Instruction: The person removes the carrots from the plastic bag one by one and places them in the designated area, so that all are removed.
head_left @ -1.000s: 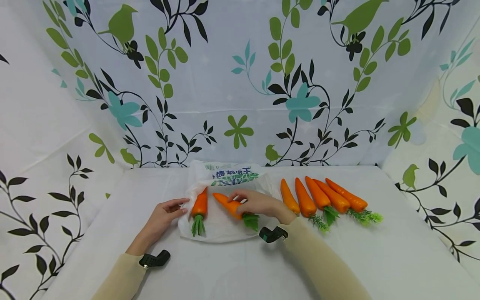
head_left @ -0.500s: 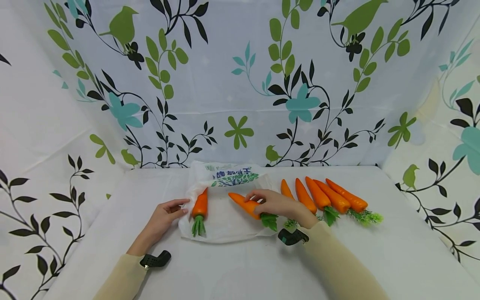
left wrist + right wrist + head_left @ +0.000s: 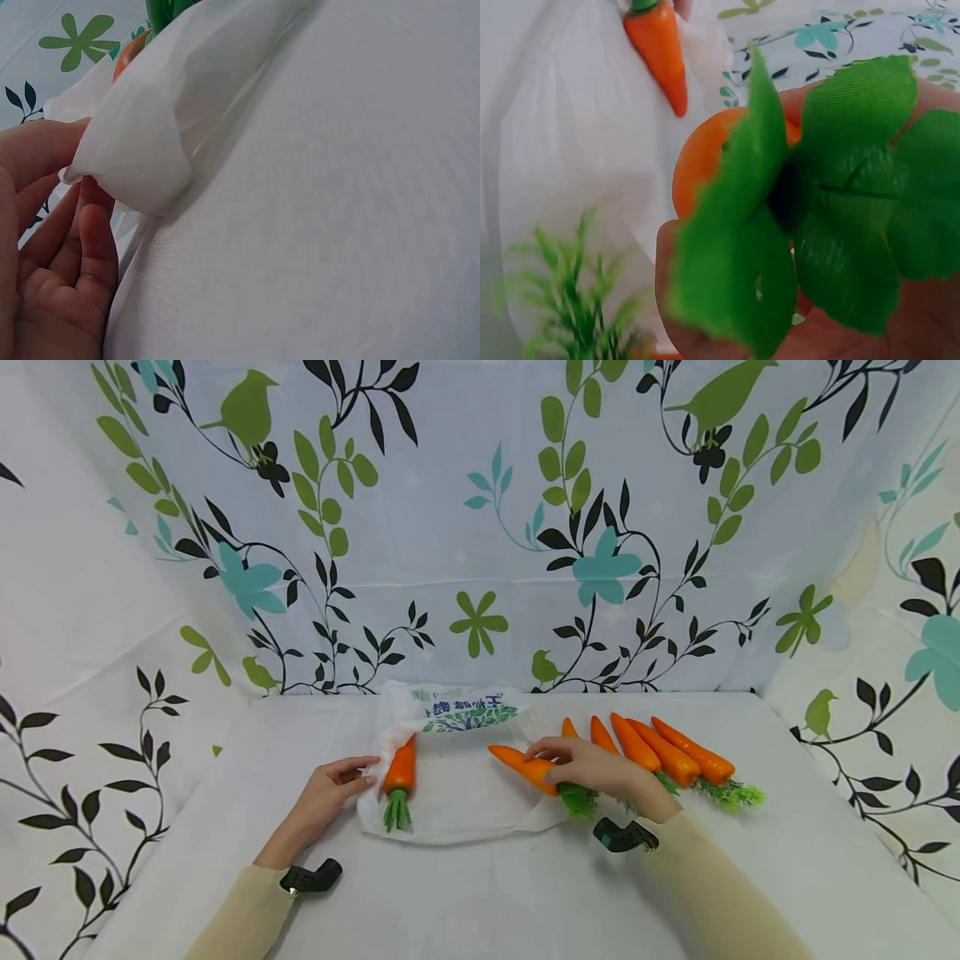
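A white plastic bag [image 3: 465, 814] with blue and green print lies flat on the table. My left hand [image 3: 326, 797] pinches its left edge; the left wrist view shows the bag's film [image 3: 139, 146] between thumb and fingers. On the bag's left part lies an orange carrot [image 3: 401, 768], its green stems toward me and its tip under the bag's upper layer. Over the bag's right edge, my right hand [image 3: 596, 770] grips another carrot [image 3: 520, 764] from above, tip pointing left. Broad green leaves [image 3: 855, 202] of that carrot fill much of the right wrist view.
Right of the bag, several carrots lie in a slanted row, the rightmost carrot [image 3: 693, 750] with feathery greens [image 3: 733, 793]. My right hand and forearm partly hide the row's left end. A patterned cloth [image 3: 480, 527] hangs behind the white table [image 3: 450, 902].
My right hand has moved right with its carrot, from the middle of the bag to its right edge, now covering part of the row. The left hand and the other carrot have stayed put.
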Demonstrator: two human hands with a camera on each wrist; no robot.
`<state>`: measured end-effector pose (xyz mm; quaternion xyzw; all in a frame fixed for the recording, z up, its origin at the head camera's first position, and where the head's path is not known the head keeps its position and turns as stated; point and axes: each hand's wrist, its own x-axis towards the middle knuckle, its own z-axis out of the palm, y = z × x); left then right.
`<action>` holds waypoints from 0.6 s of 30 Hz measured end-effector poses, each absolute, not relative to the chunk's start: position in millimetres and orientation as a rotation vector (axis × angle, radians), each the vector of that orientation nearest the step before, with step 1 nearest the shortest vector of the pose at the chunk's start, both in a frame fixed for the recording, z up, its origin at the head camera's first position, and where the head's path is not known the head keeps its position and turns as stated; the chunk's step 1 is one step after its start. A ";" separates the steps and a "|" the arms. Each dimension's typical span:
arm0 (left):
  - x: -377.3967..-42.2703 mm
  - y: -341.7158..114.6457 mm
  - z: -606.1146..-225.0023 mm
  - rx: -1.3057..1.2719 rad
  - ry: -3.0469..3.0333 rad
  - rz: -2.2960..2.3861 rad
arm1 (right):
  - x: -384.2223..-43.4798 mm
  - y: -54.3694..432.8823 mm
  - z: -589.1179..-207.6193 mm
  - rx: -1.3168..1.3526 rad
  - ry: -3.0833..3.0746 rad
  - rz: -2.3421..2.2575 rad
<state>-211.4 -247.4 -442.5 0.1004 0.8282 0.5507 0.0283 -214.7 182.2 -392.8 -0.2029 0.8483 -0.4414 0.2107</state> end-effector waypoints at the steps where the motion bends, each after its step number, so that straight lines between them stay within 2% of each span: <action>1: -211.4 -247.5 -442.4 0.309 2.559 1.698 | -214.5 185.3 -392.9 -0.565 2.363 -1.232; 9: -210.8 -246.6 -440.8 0.288 2.568 1.678 | -208.2 207.0 -389.3 -0.604 2.392 -1.265; 18: -211.4 -246.5 -441.5 0.290 2.556 1.696 | -200.4 232.4 -389.2 -0.495 2.367 -1.337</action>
